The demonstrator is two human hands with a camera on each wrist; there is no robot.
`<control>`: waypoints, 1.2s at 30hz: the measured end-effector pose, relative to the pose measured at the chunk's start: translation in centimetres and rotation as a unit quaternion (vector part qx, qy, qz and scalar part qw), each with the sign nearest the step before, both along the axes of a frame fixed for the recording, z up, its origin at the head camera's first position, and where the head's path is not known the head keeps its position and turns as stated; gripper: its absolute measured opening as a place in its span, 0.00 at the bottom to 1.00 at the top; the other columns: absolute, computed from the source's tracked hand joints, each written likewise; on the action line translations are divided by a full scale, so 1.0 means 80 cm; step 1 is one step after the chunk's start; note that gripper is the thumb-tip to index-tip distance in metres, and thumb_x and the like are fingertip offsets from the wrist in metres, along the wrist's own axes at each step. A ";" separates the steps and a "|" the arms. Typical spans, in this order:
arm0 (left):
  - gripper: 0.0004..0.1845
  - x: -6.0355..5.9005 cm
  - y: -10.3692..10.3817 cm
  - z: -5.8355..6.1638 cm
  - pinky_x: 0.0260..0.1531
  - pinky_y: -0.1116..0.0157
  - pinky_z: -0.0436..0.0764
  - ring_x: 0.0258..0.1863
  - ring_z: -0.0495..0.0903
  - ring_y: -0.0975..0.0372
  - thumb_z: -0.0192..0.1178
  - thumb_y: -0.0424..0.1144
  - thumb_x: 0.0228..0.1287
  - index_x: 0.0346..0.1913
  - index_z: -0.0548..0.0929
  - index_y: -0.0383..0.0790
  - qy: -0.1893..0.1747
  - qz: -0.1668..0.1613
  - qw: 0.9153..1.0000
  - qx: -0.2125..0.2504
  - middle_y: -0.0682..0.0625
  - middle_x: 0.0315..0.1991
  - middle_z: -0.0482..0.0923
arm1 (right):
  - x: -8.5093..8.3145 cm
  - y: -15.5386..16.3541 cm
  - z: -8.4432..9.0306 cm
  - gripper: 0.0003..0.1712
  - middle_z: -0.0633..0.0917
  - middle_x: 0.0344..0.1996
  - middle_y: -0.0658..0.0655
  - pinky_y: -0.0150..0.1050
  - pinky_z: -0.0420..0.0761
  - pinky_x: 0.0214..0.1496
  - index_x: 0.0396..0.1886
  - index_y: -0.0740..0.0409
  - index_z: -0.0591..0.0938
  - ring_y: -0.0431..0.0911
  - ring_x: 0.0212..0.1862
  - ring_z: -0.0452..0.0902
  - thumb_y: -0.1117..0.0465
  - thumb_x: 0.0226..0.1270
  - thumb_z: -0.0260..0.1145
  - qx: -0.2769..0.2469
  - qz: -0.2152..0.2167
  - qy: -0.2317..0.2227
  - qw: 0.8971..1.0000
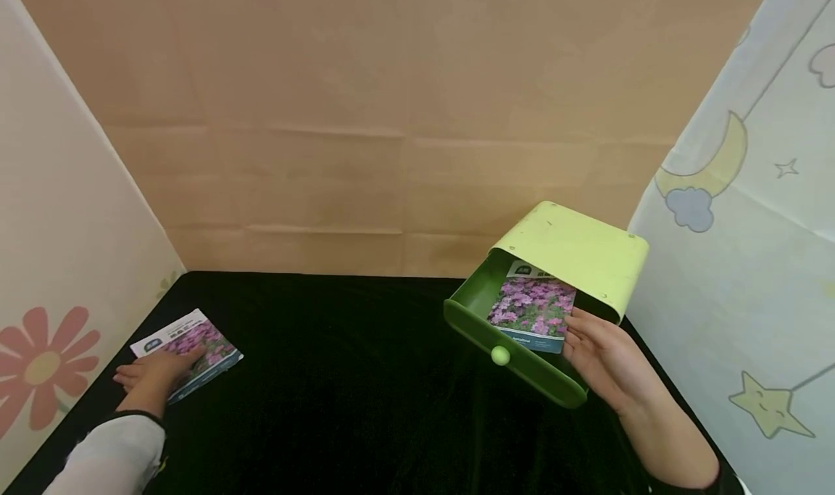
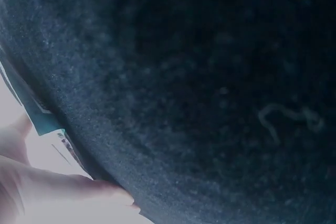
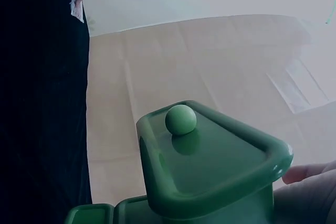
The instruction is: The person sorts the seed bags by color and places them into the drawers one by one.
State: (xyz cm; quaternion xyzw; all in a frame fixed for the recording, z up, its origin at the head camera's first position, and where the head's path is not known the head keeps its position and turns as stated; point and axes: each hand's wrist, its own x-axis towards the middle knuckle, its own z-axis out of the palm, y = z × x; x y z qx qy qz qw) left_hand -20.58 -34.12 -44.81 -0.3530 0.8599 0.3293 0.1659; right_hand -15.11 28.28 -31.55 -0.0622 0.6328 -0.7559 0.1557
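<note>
While the left hand (image 1: pixel 153 370) lies flat, fingers straight, on a flower-printed packet (image 1: pixel 189 350) at the near-left corner of the black table (image 1: pixel 339 408), the right hand (image 1: pixel 603 364) pinches a second flower packet (image 1: pixel 531 308) set inside the pulled-out green drawer (image 1: pixel 509 354). That drawer projects from a pale green case (image 1: pixel 574 252) near the right wall and carries a round knob (image 1: pixel 500 355) on its front. Both packets lie well apart.
</note>
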 end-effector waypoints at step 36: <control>0.55 0.002 0.008 0.005 0.64 0.40 0.65 0.50 0.64 0.36 0.62 0.47 0.61 0.68 0.34 0.18 0.193 0.129 0.969 0.082 0.20 0.51 0.56 | 0.009 -0.002 0.006 0.40 0.23 0.74 0.62 0.45 0.28 0.76 0.74 0.61 0.25 0.56 0.75 0.16 0.65 0.79 0.41 -0.010 -0.023 0.079 0.997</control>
